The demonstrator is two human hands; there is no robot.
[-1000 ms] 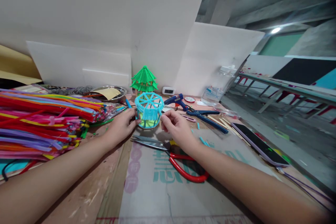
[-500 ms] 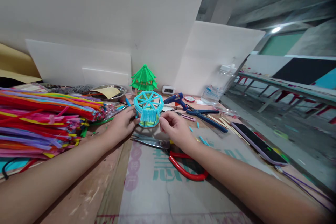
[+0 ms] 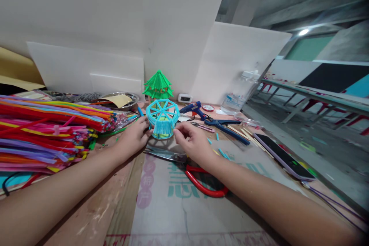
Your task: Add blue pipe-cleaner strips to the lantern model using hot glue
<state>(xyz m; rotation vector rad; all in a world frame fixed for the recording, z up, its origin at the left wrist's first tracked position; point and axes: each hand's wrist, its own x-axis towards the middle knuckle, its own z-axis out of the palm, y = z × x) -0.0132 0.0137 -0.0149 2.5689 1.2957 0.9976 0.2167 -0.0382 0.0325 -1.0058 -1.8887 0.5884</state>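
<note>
A light blue octagonal pipe-cleaner frame (image 3: 163,110) stands upright on the table, with spokes across its top and a panel of short blue strips (image 3: 163,127) at the front. My left hand (image 3: 135,134) is closed at its left side, thumb and fingers against the lower edge. On the right, my right hand (image 3: 191,138) pinches the frame near the right end of the strip panel; its fingertips partly hide the contact. Directly behind rises a green tiered pipe-cleaner roof (image 3: 158,84). Red-handled scissors (image 3: 206,190) lie below my right hand, blades pointing left.
Bundles of coloured pipe cleaners (image 3: 43,134) fill the left side. A blue glue gun (image 3: 193,108), blue-handled pliers (image 3: 227,128), a small digital clock (image 3: 185,98), a phone (image 3: 284,155) and a clear bottle (image 3: 239,92) lie or stand to the right. White boards (image 3: 115,15) lean behind.
Both hands stay at the blue frame. The frame and my right fingers have shifted very slightly left, and the view has moved a little.
</note>
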